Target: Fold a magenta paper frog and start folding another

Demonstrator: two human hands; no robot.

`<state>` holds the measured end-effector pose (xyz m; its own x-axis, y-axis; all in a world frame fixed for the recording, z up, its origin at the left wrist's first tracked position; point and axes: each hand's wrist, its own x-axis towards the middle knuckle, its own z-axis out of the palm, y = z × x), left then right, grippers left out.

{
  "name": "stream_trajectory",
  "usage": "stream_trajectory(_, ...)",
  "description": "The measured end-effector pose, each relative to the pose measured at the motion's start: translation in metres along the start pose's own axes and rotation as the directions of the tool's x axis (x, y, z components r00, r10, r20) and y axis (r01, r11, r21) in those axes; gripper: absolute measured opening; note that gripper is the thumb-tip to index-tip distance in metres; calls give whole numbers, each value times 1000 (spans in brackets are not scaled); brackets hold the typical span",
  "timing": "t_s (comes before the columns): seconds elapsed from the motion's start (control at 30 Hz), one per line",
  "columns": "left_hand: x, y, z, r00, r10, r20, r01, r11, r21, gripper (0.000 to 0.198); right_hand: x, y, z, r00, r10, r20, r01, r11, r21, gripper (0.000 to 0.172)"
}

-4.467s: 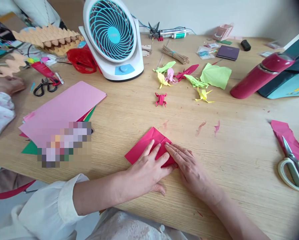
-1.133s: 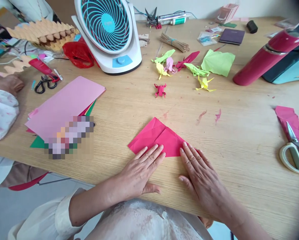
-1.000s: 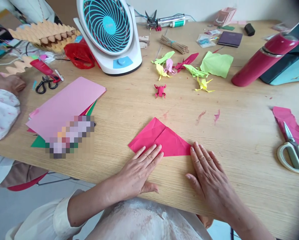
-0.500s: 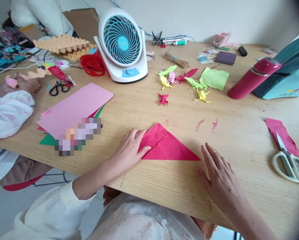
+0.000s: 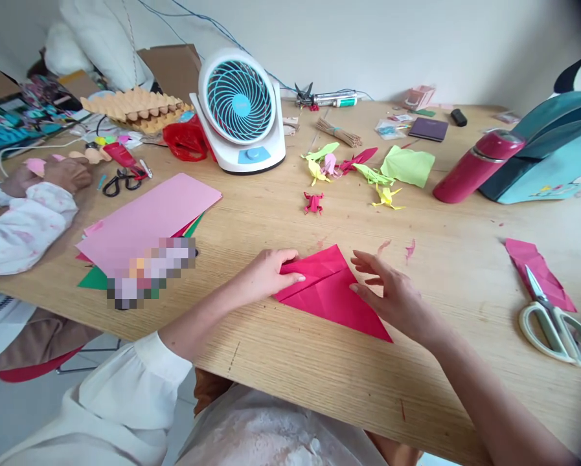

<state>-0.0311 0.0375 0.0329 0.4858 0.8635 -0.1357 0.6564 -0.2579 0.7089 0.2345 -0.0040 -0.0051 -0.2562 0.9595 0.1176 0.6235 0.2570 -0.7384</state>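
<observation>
Your left hand [image 5: 267,275] pinches the left end of the folded red paper [image 5: 329,294], on the surface [image 5: 290,353] before you. Your right hand [image 5: 396,296], half open, curls at its right edge; contact unclear. Fan hub [image 5: 241,105] lettering: too small to read.

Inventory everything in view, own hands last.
folded paper: 1, red, front centre
folded figures: about 7, mixed colours, centre
loose sheet: 1, green, centre
fan: 1, white, back
flask: 1, red, right
bag: 1, teal, right
scissors: 2, white right, black left
paper strip: 1, red, right
paper stack: 1, mostly pink, left
notebook: 1, purple, back
clutter: uncounted, mixed, back
other person's hands: 2, pale sleeves, left
left hand: 1, white sleeve, holding paper
right hand: 1, bare forearm, beside paper
</observation>
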Motion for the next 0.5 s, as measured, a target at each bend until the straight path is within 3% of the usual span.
stream_trajectory(0.1,14,5,-13,997,77,19,-75,993,-86,18,14,4,1,991,61,122,-101,928,358,41)
stream_trajectory(0.17,24,5,-16,994,109,18,-102,969,-225,23,17,5,7,977,109,184,-198,789,582,30)
stream_trajectory(0.23,33,2,-15,995,91,-40,-100,906,-412,31,16,5,13,968,191,165,-251,643,724,27)
stream_trajectory(0.33,42,-4,-5,990,-13,-137,-86,722,-687,41,12,4,21,954,294,64,-225,556,800,27)
stream_trajectory(0.4,45,-8,5,995,-43,-92,-50,576,-816,48,10,3,24,944,330,21,-206,538,817,27)
stream_trajectory(0.5,45,-12,22,998,-62,11,42,526,-850,51,10,0,27,920,391,-6,-198,480,855,28)
